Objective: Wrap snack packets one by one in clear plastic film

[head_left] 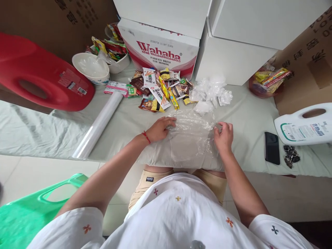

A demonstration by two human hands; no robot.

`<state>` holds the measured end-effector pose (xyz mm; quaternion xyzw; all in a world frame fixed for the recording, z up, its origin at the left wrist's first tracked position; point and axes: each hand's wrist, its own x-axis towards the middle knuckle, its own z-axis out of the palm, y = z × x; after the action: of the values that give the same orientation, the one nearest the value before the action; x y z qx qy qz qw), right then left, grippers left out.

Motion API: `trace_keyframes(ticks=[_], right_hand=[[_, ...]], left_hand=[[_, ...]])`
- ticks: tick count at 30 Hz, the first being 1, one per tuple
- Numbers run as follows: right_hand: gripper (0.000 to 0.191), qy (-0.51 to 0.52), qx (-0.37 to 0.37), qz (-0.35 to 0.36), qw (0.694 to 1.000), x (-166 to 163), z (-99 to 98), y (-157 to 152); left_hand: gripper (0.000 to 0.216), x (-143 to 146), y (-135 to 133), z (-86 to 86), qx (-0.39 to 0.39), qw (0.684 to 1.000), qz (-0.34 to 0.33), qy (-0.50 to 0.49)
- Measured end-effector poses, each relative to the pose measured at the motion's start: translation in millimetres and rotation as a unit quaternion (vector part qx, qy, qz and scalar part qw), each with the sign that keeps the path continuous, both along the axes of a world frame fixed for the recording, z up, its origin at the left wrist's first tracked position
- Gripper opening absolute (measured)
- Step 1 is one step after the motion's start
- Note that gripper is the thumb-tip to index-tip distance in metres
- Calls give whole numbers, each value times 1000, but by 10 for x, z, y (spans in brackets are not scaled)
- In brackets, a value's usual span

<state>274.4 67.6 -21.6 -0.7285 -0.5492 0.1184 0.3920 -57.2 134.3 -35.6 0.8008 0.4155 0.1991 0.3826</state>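
A sheet of clear cling film [190, 133] lies spread on the pale cloth-covered table [129, 121] in front of me. My left hand [160, 128], with a red string at the wrist, rests flat on the sheet's left edge, fingers stretched out. My right hand [223, 136] pinches the film's right edge between curled fingers. Just beyond the sheet lies a pile of snack packets [160, 90], and beside it a heap of crumpled clear film [211, 93].
A roll of cling film [100, 124] lies at the left. A red jug [38, 74], bowls [90, 67] and a Wahaha carton [160, 52] stand behind. A white jug [306, 126], black phone [272, 148] and keys [292, 156] are at the right. A green stool [31, 204] is below left.
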Motion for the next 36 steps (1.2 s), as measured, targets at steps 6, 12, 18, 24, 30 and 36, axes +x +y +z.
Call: trace_keyframes(ticks=[6,12,18,24,30,36], right_hand=[[31,-143,37,340,929,-632,228,-397],[54,-204,-66,493,843,-1218,-116,-722],[54,-245,-88,507,821,-1358,-110,-820],[47,-259,-76,564,781,-1518,-21,-780],[46,-251,-97,547,792,-1718,-25,-736],[45,-218,-105,532,811,-1842,-55,-672]], left_hand=[[13,91,133,90,-72,995,17,-70],[30,136,196,129,-50,998,21,22],[24,174,199,189,80,975,-31,206],[43,140,313,221,116,954,-17,275],[38,182,235,316,141,937,68,313],[43,308,155,469,150,893,95,414]])
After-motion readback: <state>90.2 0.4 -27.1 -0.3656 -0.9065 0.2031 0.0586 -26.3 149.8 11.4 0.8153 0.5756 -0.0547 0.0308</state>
